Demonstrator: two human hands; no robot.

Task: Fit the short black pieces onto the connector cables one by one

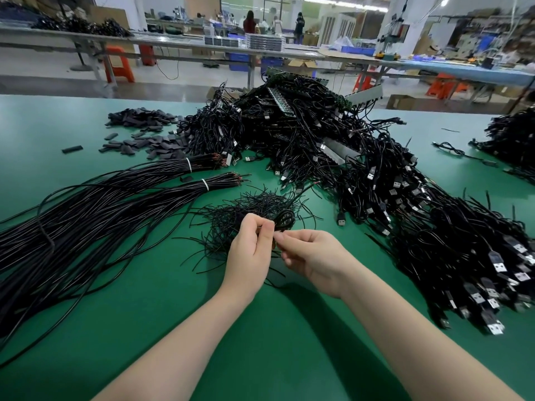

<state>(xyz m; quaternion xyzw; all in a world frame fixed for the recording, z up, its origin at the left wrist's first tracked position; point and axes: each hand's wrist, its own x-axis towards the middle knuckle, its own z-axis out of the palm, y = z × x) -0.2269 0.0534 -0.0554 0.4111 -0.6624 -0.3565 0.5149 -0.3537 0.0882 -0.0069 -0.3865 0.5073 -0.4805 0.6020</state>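
While both hands work just in front of the small tangle of thin black strands (pixel 249 209), that tangle serves as the landmark for all else on the green bench (pixel 275 328); nearer the person than the tangle, the bench surface is bare green, crossed only by the two forearms; beyond the tangle, the far edge of the bench runs across the view, with a factory floor and other long tables behind it. Left of the tangle lie two tied bundles of long black cables (pixel 95 204), their stripped ends pointing toward it; to its far left, near the far edge, a scatter of short black pieces (pixel 142 131) lies flat; behind it rises a big heap of connector cables (pixel 304 134); right of it, more connector cables with USB plugs (pixel 463 256) spread toward the right edge. The left hand (pixel 252 253) has its fingers curled, thumb and forefinger pinching something small and dark at the near rim of the tangle; the right hand (pixel 315 259) meets it fingertip to fingertip, its fingers also curled in a pinch on a thin dark strand; whether that item is a cable end or a short piece cannot be told; the short black pieces lie well apart from both hands, up and to the left.
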